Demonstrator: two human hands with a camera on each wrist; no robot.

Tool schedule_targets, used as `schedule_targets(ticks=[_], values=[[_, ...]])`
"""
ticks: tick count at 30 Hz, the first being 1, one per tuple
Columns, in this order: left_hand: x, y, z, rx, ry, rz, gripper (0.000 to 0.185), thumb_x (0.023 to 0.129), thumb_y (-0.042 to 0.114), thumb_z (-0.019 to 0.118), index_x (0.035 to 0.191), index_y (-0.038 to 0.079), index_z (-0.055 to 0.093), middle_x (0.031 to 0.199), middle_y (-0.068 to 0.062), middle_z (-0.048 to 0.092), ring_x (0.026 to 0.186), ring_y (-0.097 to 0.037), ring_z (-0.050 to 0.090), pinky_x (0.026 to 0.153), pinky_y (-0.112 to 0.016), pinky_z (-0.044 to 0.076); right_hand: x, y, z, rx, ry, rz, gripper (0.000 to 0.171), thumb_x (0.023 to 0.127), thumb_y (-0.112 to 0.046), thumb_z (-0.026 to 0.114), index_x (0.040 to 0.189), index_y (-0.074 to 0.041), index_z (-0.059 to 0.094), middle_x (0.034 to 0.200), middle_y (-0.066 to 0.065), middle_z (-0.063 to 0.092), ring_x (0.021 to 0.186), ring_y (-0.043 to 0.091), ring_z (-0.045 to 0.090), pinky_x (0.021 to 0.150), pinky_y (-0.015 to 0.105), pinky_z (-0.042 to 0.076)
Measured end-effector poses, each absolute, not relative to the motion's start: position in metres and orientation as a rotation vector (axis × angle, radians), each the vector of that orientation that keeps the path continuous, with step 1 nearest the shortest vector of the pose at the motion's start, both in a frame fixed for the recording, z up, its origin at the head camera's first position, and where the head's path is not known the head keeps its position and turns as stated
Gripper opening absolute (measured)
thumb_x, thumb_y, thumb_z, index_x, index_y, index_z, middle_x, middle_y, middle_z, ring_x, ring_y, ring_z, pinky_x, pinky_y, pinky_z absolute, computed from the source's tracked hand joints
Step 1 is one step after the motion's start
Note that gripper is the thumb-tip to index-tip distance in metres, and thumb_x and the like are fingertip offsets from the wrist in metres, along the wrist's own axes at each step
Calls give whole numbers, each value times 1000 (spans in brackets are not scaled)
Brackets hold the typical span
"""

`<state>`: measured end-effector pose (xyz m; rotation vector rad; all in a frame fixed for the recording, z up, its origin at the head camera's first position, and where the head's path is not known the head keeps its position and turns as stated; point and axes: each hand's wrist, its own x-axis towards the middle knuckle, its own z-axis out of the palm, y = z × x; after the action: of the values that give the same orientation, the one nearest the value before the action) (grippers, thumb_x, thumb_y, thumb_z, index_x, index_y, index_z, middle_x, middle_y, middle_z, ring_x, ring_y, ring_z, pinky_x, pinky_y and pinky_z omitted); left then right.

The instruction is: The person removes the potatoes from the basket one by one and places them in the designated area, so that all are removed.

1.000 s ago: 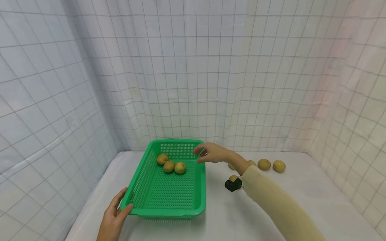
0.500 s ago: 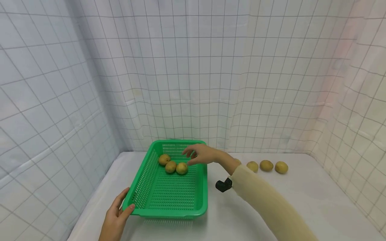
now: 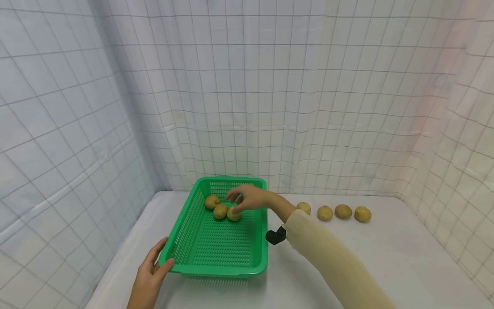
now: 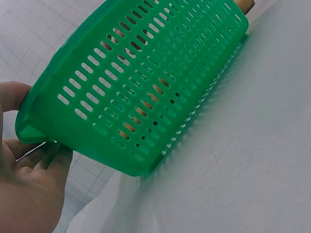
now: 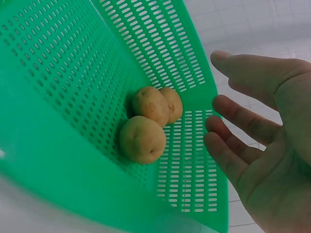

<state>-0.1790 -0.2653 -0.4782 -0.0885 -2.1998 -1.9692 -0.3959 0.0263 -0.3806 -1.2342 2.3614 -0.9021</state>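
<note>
1. R hand (image 3: 251, 197) has been brought further L approx. half a sec., now held above three potatoes (image 3: 220, 211) in the green basket (image 3: 212, 270), centre of frame; it's half-open, fingers loosely bent, nothing gripped (confirmed in R wrist view).
2. No potato is seen lifted, so only a reach inside is judged to be under way.
3. Basket's lower-L corner is gripped by L hand (image 3: 148, 274), thumb on rim.
4. Four more potatoes (image 3: 343, 211) are seen mid-R, on table (image 3: 405, 257).

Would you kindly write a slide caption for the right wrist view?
The right hand, holding nothing, hovers near three potatoes clustered in a green basket.
</note>
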Motion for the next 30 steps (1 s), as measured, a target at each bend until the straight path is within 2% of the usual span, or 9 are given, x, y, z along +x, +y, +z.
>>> schedule_targets(ticks=[5,7,9,12,14,16,22,25,30], values=[[-179,-266,-478,-96,-2199,-1968,71,108,14,59,160,-9,16,164,-30,12,120,15,47,93,-13,49,-398,13,-381,-1240,2371,-889,46,97,-15,76,140,-6,62,131,9,65,123,32,59,93,30,52],[-179,-266,-478,-81,-2211,-1958,71,108,15,59,160,-8,17,165,-29,13,120,15,46,93,-13,49,-399,8,-382,-1234,2350,-914,47,97,-16,76,140,-6,62,132,12,64,124,35,59,94,31,52],[-179,-266,-478,-79,-2212,-1959,72,107,14,60,160,-8,17,165,-30,12,125,7,48,93,-13,49,-401,4,-385,-1230,2329,-945,46,97,-16,76,139,-6,62,133,14,64,124,35,58,94,32,52],[-179,-266,-478,-73,-2205,-1967,71,107,13,59,160,-9,17,165,-30,11,125,7,48,94,-13,49,-403,0,-390,-1208,2296,-1002,46,97,-15,76,139,-5,62,136,19,61,126,36,57,95,34,52],[-179,-265,-478,-86,-2189,-1978,71,107,11,59,160,-10,16,165,-31,10,125,6,49,94,-14,49,-405,-1,-394,-1182,2309,-1014,44,97,-17,76,138,-6,64,135,17,62,126,34,57,95,34,52],[-179,-264,-478,-83,-2189,-1976,71,107,12,59,159,-10,17,165,-30,11,120,14,48,94,-14,49,-406,-1,-398,-1148,2321,-1012,44,98,-19,76,137,-6,64,135,16,62,127,34,56,97,37,51],[-179,-265,-478,-73,-2207,-1958,70,108,15,59,160,-8,18,165,-28,13,120,12,49,93,-14,50,-413,1,-412,-1072,2332,-1053,49,97,-19,76,139,0,62,134,16,63,128,36,55,103,46,48],[-179,-265,-479,-84,-2205,-1966,70,108,15,59,160,-7,18,165,-28,12,121,10,50,94,-15,50,-417,1,-421,-1058,2342,-1080,49,96,-18,78,138,2,62,131,14,64,126,35,56,103,44,49],[-179,-264,-479,-103,-2191,-1981,69,108,13,58,161,-7,17,166,-28,10,123,8,50,95,-15,49,-422,-2,-432,-1030,2366,-1078,45,95,-17,79,135,-2,65,127,8,66,125,34,57,101,41,50]])
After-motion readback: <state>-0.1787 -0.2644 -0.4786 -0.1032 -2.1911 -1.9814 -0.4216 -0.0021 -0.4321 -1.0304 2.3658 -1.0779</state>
